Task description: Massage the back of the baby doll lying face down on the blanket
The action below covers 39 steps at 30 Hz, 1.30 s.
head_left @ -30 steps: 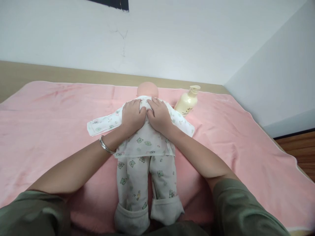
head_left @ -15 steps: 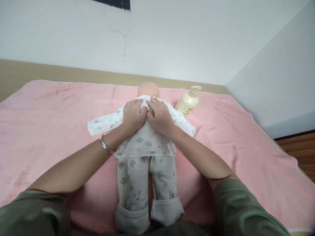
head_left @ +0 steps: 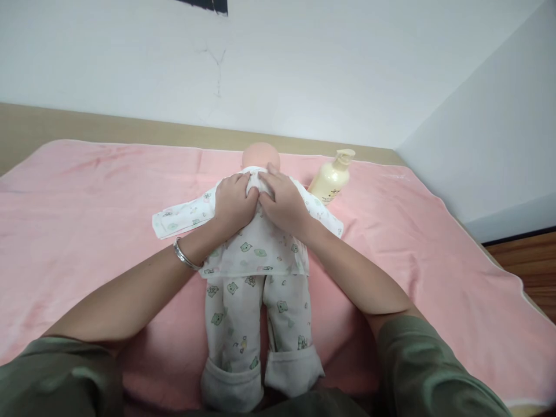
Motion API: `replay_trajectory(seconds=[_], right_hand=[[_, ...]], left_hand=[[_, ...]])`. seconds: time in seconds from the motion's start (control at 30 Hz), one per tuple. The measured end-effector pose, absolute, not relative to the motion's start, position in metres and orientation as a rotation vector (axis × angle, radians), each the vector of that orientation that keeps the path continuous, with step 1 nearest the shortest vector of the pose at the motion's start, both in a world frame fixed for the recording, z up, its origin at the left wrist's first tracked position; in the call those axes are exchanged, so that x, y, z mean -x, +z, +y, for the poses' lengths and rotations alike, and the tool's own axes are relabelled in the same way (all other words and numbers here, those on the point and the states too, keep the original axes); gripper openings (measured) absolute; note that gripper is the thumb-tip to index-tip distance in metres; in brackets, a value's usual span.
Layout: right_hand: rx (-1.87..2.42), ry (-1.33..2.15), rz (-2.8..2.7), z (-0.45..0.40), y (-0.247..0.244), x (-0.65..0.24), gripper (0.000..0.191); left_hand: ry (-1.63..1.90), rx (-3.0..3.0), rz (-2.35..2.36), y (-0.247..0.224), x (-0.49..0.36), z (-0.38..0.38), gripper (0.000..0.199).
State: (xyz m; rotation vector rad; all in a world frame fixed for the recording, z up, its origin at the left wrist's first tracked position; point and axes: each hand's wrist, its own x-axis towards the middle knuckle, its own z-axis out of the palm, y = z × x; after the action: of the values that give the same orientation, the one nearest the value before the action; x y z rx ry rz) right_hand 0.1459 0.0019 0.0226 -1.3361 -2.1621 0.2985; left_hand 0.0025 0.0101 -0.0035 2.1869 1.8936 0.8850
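Observation:
A baby doll lies lengthwise in front of me, its bald head away from me and no face showing. It wears a white printed top and matching trousers with turned-up cuffs. My left hand rests on the left of the upper torso, fingers stretched towards the neck. On the other side, my right hand lies with its fingers spread, one fingertip reaching the collar by the head. The two thumbs almost meet in the middle. Both palms are hidden against the cloth.
A pink sheet with some creases covers the surface under the doll. Just right of the doll's sleeve stands a cream pump bottle, slightly tilted in view. White wall rises behind a wooden edge.
The fingers of my right hand have slid or lifted slightly up towards the doll's neck. My left hand stays almost in place, and the view has shifted a little.

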Motion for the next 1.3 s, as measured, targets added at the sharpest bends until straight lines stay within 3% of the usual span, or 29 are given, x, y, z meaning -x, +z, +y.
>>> replay_trajectory(seconds=[0.33, 0.6, 0.87, 1.07, 1.3], right_hand=[[1.372, 0.244, -2.141, 0.009, 0.000, -0.142, 0.053], [1.214, 0.220, -2.066, -0.004, 0.038, -0.149, 0.049], [1.271, 0.263, -2.142, 0.009, 0.009, -0.144, 0.046], [1.152, 0.191, -2.043, 0.004, 0.016, -0.146, 0.047], [1.355, 0.252, -2.241, 0.004, 0.012, -0.140, 0.049]], left_hand=[[0.870, -2.169, 1.905, -0.003, -0.003, 0.009, 0.057], [0.836, -2.146, 1.901, -0.001, -0.002, 0.008, 0.057], [0.861, -2.144, 1.899, -0.001, -0.003, 0.008, 0.065], [0.844, -2.092, 1.884, 0.006, -0.004, 0.004, 0.060], [0.970, -2.034, 1.888, 0.001, -0.004, 0.004, 0.060]])
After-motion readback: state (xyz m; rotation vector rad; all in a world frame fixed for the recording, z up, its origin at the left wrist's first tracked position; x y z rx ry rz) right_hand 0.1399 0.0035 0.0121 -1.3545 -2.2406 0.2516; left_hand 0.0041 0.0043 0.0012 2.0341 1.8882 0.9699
